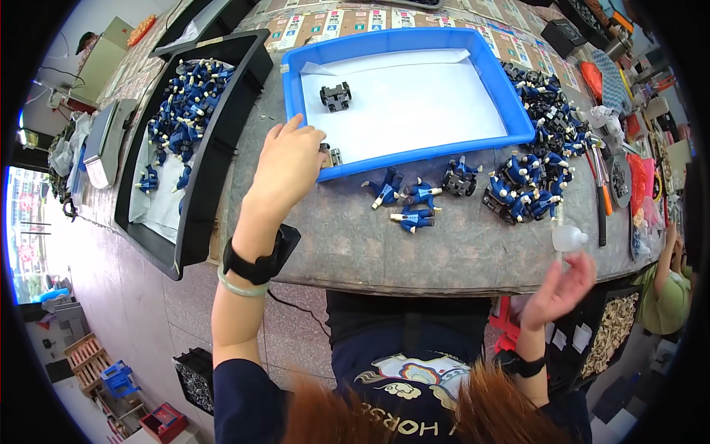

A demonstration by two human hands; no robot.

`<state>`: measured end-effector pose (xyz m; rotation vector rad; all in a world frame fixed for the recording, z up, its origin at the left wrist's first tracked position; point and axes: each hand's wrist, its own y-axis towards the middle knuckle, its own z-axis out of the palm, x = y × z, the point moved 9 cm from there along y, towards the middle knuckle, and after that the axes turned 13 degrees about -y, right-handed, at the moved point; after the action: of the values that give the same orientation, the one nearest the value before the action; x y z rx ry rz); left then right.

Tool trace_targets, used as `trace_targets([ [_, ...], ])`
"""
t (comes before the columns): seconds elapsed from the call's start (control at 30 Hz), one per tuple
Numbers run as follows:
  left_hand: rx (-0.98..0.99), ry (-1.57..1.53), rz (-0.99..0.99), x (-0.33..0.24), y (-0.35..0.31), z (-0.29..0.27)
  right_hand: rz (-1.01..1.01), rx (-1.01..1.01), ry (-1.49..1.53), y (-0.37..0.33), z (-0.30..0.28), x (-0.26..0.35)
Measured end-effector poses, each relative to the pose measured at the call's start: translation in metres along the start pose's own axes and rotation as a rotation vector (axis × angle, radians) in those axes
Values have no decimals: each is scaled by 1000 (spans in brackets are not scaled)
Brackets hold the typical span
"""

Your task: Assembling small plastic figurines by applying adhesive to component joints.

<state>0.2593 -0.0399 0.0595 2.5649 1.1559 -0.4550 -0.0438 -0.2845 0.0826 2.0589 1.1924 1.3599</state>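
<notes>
My left hand [287, 164] reaches over the near left corner of a blue tray [407, 157]. Its fingers are closed on a small dark toy vehicle [335, 157], mostly hidden by the hand. Farther back on the tray's white liner stands another black toy vehicle [336, 96]. My right hand [560, 291] is at the table's front edge, palm up, fingers apart and loosely bent. Just beyond its fingertips is a white translucent squeeze bottle [568, 238]; whether they touch I cannot tell. Several blue-suited toy figures [414, 216] lie in front of the tray.
Left of the tray, a long black bin [203, 166] contains many blue figures [188, 100]. Black vehicles and figures [543, 111] are heaped to the right, with a smaller cluster [521, 194] nearer me. Long-handled tools [600, 192] lie beyond. A black box [610, 337] sits below the table edge.
</notes>
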Motion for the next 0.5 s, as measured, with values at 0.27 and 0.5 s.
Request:
trace_targets([
  [0.27, -251, -70, 85, -11, -2, -27, 345, -44, -269, -5, -36, -86],
  [0.5, -143, -1104, -268, -40, -65, 9, 471, 144, 5, -11, 8, -125],
])
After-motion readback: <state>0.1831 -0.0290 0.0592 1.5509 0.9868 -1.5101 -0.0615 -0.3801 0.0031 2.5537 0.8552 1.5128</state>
